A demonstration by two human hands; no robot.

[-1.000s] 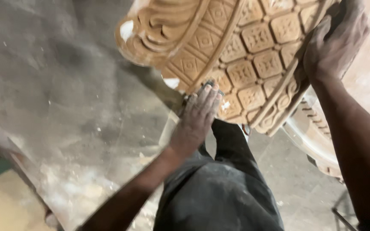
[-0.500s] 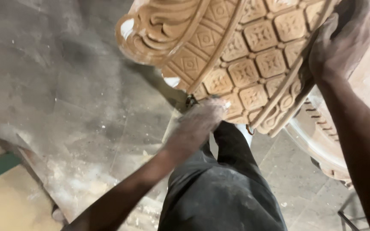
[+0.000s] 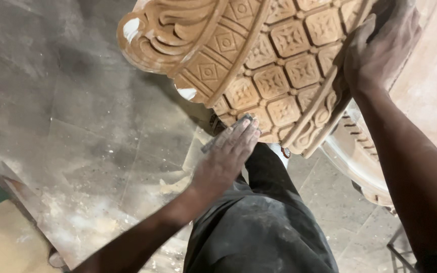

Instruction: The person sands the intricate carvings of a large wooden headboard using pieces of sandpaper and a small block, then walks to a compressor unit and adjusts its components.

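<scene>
Okay, so you're holding one big carved wooden piece (image 3: 279,65) up in front of you, and it's sitting right above your left fingers and under your right ones. Your left hand (image 3: 228,156) is lying flat with the fingers stretched out and close together, pressing a small grey sanding pad (image 3: 228,132) against the lower edge of the carving; the pad is peeking out just past your fingertips. Your right hand (image 3: 380,45) is wrapping over the far rim, fingers curled down on the wood and gripping it to steady it.

For doing this bit well, I'd say keep those left fingers flat so the pressure is spreading evenly, and be following the curve of the border rather than digging into the little square flower panels. Light strokes seem safer near the pale chipped spots on the scroll edge. Your right grip is doing the bracing, so keep it firm.

Counting up: one carved piece in hand, one sanding pad, two hands. There's also one second pale carved piece (image 3: 360,162) showing just below your right wrist, and your dusty dark trousers (image 3: 259,232) under your left hand, over the dusty floor (image 3: 77,126).
</scene>
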